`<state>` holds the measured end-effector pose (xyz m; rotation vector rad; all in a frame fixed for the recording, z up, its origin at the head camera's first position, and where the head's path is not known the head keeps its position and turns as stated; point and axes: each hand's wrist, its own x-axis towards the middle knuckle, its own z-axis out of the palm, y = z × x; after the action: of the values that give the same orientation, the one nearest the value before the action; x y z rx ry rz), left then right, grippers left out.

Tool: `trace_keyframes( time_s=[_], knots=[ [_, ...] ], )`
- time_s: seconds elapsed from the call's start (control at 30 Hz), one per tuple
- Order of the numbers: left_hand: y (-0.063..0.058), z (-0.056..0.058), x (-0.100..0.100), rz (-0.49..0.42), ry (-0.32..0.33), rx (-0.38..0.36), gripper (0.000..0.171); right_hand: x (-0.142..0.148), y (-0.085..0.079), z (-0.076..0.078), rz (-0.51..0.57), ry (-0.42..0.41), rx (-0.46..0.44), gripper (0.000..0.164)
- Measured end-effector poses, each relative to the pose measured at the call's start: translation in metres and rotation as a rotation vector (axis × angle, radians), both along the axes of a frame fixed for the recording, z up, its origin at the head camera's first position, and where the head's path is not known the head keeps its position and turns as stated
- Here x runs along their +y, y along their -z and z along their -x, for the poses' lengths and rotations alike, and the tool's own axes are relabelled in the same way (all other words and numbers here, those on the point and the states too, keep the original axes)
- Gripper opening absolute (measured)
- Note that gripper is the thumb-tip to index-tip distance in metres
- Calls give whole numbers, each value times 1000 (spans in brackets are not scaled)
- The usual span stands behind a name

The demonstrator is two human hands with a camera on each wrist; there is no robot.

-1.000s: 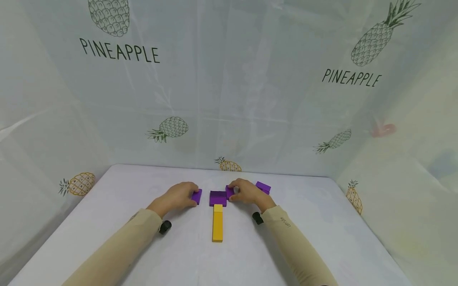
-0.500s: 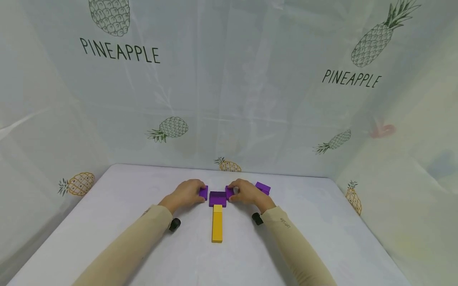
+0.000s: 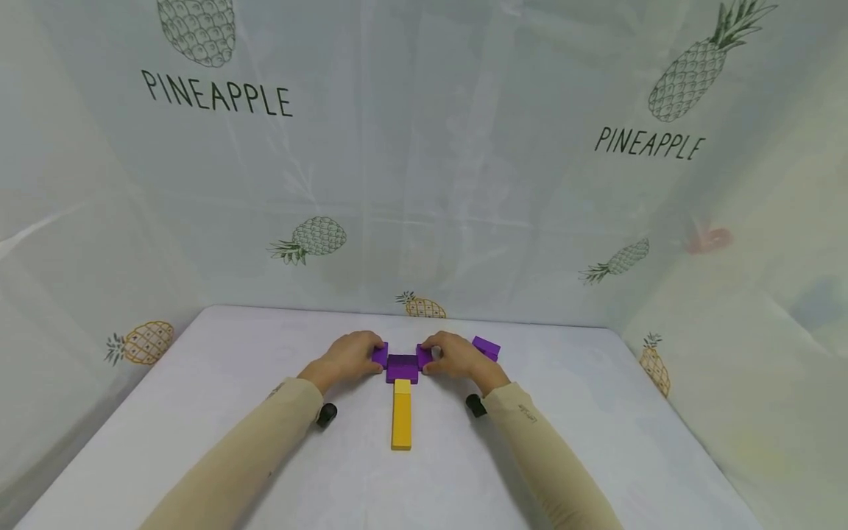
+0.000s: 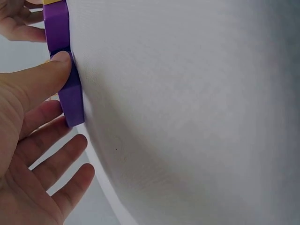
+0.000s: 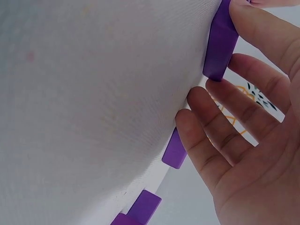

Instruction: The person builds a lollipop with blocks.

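Note:
My left hand point(image 3: 346, 358) pinches a purple block point(image 3: 380, 356) between thumb and fingers, right at the left side of a central purple piece point(image 3: 402, 372). On that piece's other side, my right hand point(image 3: 457, 358) pinches another purple block point(image 3: 425, 358). In the left wrist view the held block point(image 4: 72, 107) meets the central piece point(image 4: 57, 26) end to end, low on the table. The right wrist view has the thumb on its block point(image 5: 220, 49), outer fingers spread. A long yellow bar point(image 3: 401, 423), lighter at its far end, runs from the central piece toward me.
Loose purple blocks point(image 3: 486, 346) lie behind the right hand; the right wrist view shows them as separate blocks point(image 5: 174, 150) near its fingertips. The white table point(image 3: 318, 478) ends at a pineapple-print curtain point(image 3: 424, 184). Black wrist devices point(image 3: 327, 414) hang below the sleeves.
My left hand has carried its purple block to the right and slightly away from me, closing the gap to the central piece. The right hand has stayed in place.

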<state>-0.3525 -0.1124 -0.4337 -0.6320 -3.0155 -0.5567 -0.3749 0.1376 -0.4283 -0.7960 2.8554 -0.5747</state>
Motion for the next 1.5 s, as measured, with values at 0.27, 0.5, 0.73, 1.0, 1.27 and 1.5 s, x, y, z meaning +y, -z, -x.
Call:
trace_keyframes(
  time_s=[0.27, 0.5, 0.73, 1.0, 1.27, 1.5],
  knots=[
    [-2, 3, 0, -4, 1, 5, 48, -1, -2, 0, 5, 11, 9, 48],
    [-2, 2, 0, -11, -6, -9, 48, -2, -2, 0, -1, 7, 12, 48],
    [-2, 2, 1, -13, -6, -11, 47, -2, -1, 0, -3, 0, 12, 48],
    [0, 1, 2, -16, -14, -14, 45, -2, -1, 0, -2, -5, 19, 47],
    [0, 1, 3, -10, -17, -20, 45, -1, 0, -1, 7, -8, 22, 48],
    [-1, 1, 3, -11, -23, -39, 46, -1, 1, -1, 10, -11, 27, 48]
  ],
)
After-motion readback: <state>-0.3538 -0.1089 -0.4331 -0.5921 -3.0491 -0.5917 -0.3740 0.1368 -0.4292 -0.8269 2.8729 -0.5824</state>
